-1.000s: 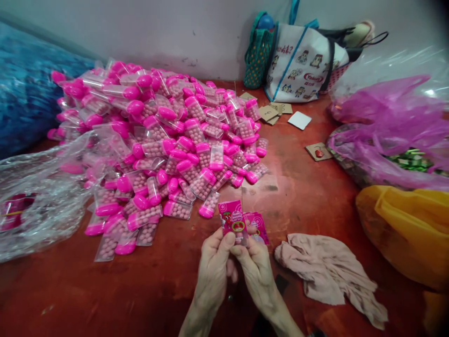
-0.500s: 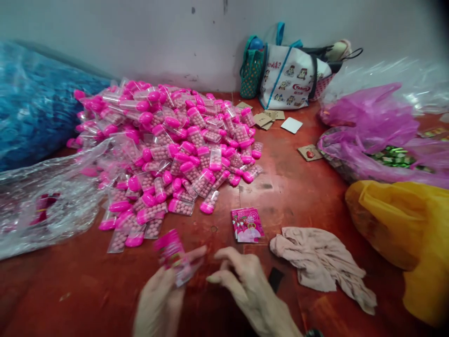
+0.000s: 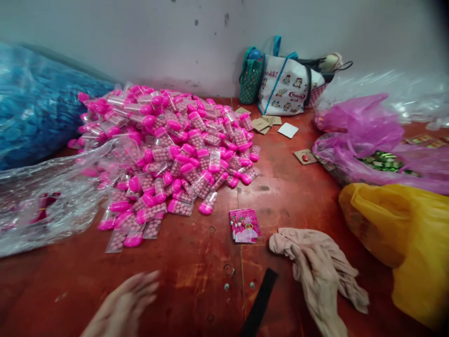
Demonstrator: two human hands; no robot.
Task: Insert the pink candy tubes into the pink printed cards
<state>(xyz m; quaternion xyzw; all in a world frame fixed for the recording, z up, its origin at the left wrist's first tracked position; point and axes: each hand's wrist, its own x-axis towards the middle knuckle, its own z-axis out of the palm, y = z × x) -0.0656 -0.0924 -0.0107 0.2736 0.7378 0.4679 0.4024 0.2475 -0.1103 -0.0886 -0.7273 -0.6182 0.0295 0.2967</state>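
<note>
My left hand (image 3: 122, 304) is low at the left of centre, above the red floor. Its fingers are stretched out and slightly blurred, with nothing in them. On the right, my right hand (image 3: 321, 278) lies on the crumpled pale pink cloth (image 3: 336, 252), its fingers reaching forward over the fabric. The fingertips blend with the cloth's folds. Between the hands lie a few overlapping pink printed packets (image 3: 245, 225) and a black strip (image 3: 261, 302). Beyond my left hand spreads a big heap of clear containers (image 3: 182, 154) with pink caps, filled with small pink balls.
A bulging blue bag (image 3: 38, 107) and clear plastic sheeting (image 3: 45, 206) lie on the left. On the right are a yellow bag (image 3: 414, 234) and a purple bag (image 3: 368, 126) with green-wrapped pieces. A white tote (image 3: 284, 89) stands by the wall, near cardboard pieces (image 3: 261, 125).
The pink packet is gone from my left hand, which has moved down and left. My right hand has moved right onto the cloth, uncovering more of the black strip.
</note>
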